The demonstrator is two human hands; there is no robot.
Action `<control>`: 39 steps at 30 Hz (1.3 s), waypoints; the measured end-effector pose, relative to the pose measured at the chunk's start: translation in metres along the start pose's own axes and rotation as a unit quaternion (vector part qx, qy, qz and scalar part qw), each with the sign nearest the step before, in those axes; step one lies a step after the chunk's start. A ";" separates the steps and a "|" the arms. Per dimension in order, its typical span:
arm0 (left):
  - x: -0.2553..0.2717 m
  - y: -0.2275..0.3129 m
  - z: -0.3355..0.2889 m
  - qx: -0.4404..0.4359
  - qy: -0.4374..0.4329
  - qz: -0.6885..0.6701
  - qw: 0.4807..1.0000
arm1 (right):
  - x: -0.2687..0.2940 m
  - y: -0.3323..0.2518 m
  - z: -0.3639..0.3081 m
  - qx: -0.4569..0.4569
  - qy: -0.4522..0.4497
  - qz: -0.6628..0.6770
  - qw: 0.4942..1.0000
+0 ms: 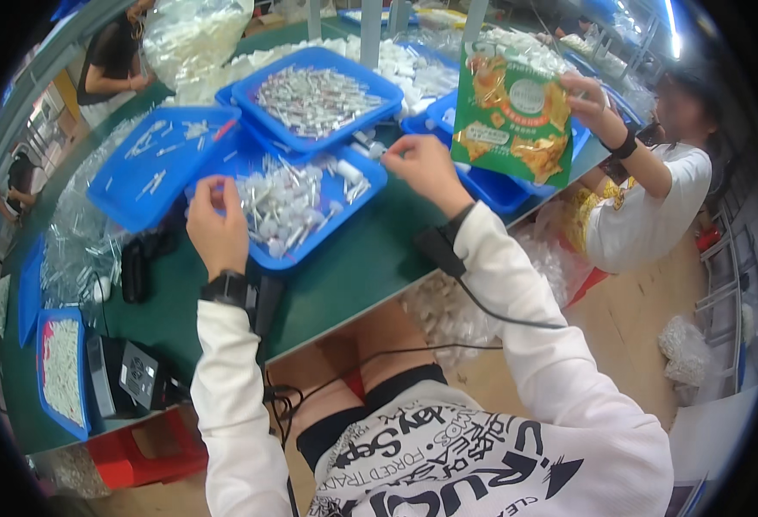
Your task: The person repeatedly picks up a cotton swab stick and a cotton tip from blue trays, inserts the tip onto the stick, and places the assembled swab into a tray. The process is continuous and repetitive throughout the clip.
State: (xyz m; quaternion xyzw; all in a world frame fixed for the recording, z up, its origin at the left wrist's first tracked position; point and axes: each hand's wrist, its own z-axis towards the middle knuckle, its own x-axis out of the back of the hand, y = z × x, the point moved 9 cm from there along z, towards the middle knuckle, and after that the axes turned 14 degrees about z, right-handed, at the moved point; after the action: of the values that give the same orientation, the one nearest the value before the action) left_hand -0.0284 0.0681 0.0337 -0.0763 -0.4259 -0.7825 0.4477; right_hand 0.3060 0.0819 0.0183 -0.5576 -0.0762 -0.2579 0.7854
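We work at a green table [336, 297], with the near blue tray [349, 216] as our landmark. Left of it lies a second blue tray [137, 191]; a stacked blue tray [310, 140] reaches over its far side, probably to save surface. To its right, beyond the right-hand trays [498, 195], a green snack pouch [514, 116] is held upright by a co-worker's hand [587, 99] at its side edge. Our left hand [218, 226] is at the near tray's left rim, our right hand [430, 172] by its right corner, fingers bent toward the thumbs; we cannot tell whether either pinches anything. White plastic pieces [280, 205] lie heaped inside that tray, whose walls likely stop them scattering. Toward us, its rim leaves some room before the table edge; sideways, neighbouring trays make it tighter.
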 end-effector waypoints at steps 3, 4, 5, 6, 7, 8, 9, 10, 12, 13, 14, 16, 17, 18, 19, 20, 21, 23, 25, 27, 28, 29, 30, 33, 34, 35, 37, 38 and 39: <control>0.003 0.005 -0.001 -0.008 0.000 -0.013 1.000 | -0.018 -0.001 -0.016 -0.103 -0.101 0.234 0.962; 0.003 0.010 -0.002 -0.012 -0.007 -0.020 1.000 | -0.020 -0.006 -0.020 -0.116 -0.122 0.253 0.953; 0.007 0.019 -0.002 -0.037 -0.011 -0.031 0.999 | -0.026 -0.012 -0.023 -0.120 -0.148 0.279 0.941; 0.009 0.027 -0.004 -0.060 -0.018 -0.042 0.997 | -0.032 -0.017 -0.027 -0.128 -0.174 0.303 0.928; 0.009 0.032 -0.005 -0.061 -0.053 -0.050 0.995 | -0.038 -0.030 -0.030 -0.126 -0.207 0.336 0.910; 0.017 0.048 -0.006 -0.133 -0.020 -0.025 0.991 | -0.042 -0.038 -0.031 -0.124 -0.230 0.337 0.905; 0.025 0.064 -0.009 -0.204 0.013 0.000 0.979 | -0.047 -0.046 -0.032 -0.121 -0.247 0.339 0.900; 0.032 0.079 -0.014 -0.274 0.047 0.025 0.960 | -0.052 -0.053 -0.034 -0.119 -0.264 0.340 0.895; 0.021 0.102 -0.024 -0.333 0.007 0.036 0.942 | -0.049 -0.058 -0.037 -0.104 -0.286 0.302 0.903; 0.022 0.116 -0.030 -0.371 0.004 0.055 0.927 | -0.053 -0.064 -0.038 -0.100 -0.297 0.296 0.902; 0.023 0.127 -0.037 -0.410 0.004 0.074 0.909 | -0.060 -0.071 -0.038 -0.094 -0.307 0.290 0.901; 0.023 0.125 -0.039 -0.425 -0.012 0.072 0.902 | -0.079 -0.090 -0.036 -0.061 -0.342 0.298 0.889; 0.019 0.118 -0.037 -0.410 -0.031 0.054 0.910 | -0.082 -0.090 -0.035 -0.065 -0.341 0.296 0.890; 0.013 0.114 -0.036 -0.394 -0.050 0.038 0.917 | -0.084 -0.089 -0.034 -0.069 -0.341 0.295 0.890; 0.013 0.115 -0.036 -0.392 -0.048 0.016 0.918 | -0.083 -0.088 -0.033 -0.073 -0.342 0.294 0.890; 0.008 0.113 -0.037 -0.375 -0.068 0.010 0.924 | -0.080 -0.084 -0.032 -0.080 -0.336 0.295 0.891; 0.003 0.110 -0.038 -0.358 -0.088 0.004 0.930 | -0.078 -0.081 -0.032 -0.086 -0.332 0.298 0.891; -0.001 0.106 -0.036 -0.334 -0.106 -0.006 0.937 | -0.075 -0.079 -0.029 -0.092 -0.314 0.302 0.895; 0.003 0.101 -0.033 -0.321 -0.102 -0.015 0.942 | -0.072 -0.085 -0.023 -0.066 -0.300 0.293 0.905; 0.005 0.094 -0.030 -0.289 -0.099 -0.032 0.952 | -0.075 -0.087 -0.024 -0.058 -0.301 0.298 0.904; 0.005 0.093 -0.029 -0.272 -0.096 -0.039 0.957 | -0.077 -0.087 -0.023 -0.062 -0.310 0.301 0.900; 0.004 0.093 -0.027 -0.254 -0.081 -0.070 0.961 | -0.072 -0.085 -0.022 -0.054 -0.310 0.294 0.902; 0.004 0.087 -0.025 -0.223 -0.083 -0.084 0.968 | -0.074 -0.085 -0.021 -0.041 -0.317 0.295 0.901; 0.006 0.067 -0.019 -0.146 -0.069 -0.121 0.979 | -0.068 -0.082 -0.014 -0.057 -0.281 0.305 0.908; 0.007 0.060 -0.018 -0.134 -0.066 -0.124 0.981 | -0.067 -0.080 -0.013 -0.074 -0.259 0.306 0.913; 0.005 0.056 -0.016 -0.124 -0.063 -0.132 0.981 | -0.065 -0.075 -0.009 -0.080 -0.234 0.328 0.911; 0.005 0.052 -0.015 -0.104 -0.062 -0.144 0.982 | -0.065 -0.070 -0.004 -0.088 -0.207 0.377 0.898; 0.006 0.049 -0.016 -0.095 -0.059 -0.140 0.984 | -0.069 -0.070 -0.002 -0.090 -0.212 0.380 0.896; 0.004 0.048 -0.015 -0.088 -0.057 -0.138 0.985 | -0.069 -0.070 0.001 -0.090 -0.215 0.381 0.895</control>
State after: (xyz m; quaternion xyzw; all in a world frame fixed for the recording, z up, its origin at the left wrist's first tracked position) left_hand 0.0101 0.0428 0.0552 -0.1005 -0.3865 -0.8656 0.3021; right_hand 0.2127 0.0882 0.0488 -0.6543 -0.0008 0.1816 0.7341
